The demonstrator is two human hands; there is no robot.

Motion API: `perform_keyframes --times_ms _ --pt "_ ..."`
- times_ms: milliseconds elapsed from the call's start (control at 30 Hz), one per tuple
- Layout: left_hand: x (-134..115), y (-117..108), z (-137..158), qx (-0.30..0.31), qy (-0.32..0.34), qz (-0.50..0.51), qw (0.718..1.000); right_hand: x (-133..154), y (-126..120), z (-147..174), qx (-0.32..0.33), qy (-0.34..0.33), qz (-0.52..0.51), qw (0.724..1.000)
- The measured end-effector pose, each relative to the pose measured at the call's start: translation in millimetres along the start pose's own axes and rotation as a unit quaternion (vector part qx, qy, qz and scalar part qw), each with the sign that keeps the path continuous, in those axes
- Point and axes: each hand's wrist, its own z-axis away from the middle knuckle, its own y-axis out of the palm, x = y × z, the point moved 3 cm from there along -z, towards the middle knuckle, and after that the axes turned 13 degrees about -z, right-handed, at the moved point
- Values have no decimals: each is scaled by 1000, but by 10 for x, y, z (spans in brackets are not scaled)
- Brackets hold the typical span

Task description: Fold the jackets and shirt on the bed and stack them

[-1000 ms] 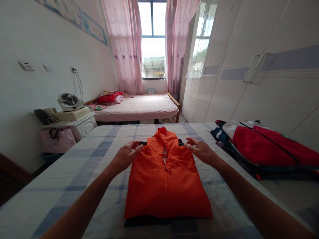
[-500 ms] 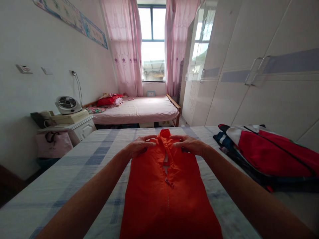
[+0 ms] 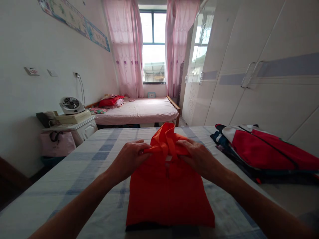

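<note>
An orange jacket (image 3: 170, 196) with a stand-up collar lies folded on the bed in front of me, its top part raised off the sheet. My left hand (image 3: 131, 155) pinches the fabric at the left shoulder. At the right shoulder my right hand (image 3: 195, 154) grips the cloth between thumb and fingers. Between the hands the collar (image 3: 165, 132) stands up, bunched and loose. A dark strip shows under the jacket's near edge.
The bed (image 3: 97, 172) has a white and blue checked sheet. On its right lies a pile of red, white and dark clothes (image 3: 264, 149). Beyond are a second bed (image 3: 147, 111), a nightstand (image 3: 84, 131) with a fan (image 3: 72, 104), and a white wardrobe (image 3: 224, 99).
Both hands have lifted the jacket's shoulders and brought them toward me. The collar has risen, and the jacket's near edge has come into view.
</note>
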Motion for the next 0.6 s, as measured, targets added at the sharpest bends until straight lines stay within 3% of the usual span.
perform_keyframes --times_ms 100,167,233,333,500,600 --pt "-154 -95 147 -60 70 -55 994 155 -35 73 -30 -55 119 991" --pt "-210 -124 187 -63 89 -12 994 257 -78 93 -62 -115 168 977" --pt "-218 -118 186 -39 63 53 996 327 -103 98 -61 -156 162 972" --pt "-190 -83 156 -22 3 90 996 350 -114 84 -9 -141 87 986" --pt "-165 -94 132 -65 -23 61 996 300 -139 104 34 -71 -38 996" --pt "-186 -97 176 13 16 92 996 321 -113 208 38 -78 -60 994"
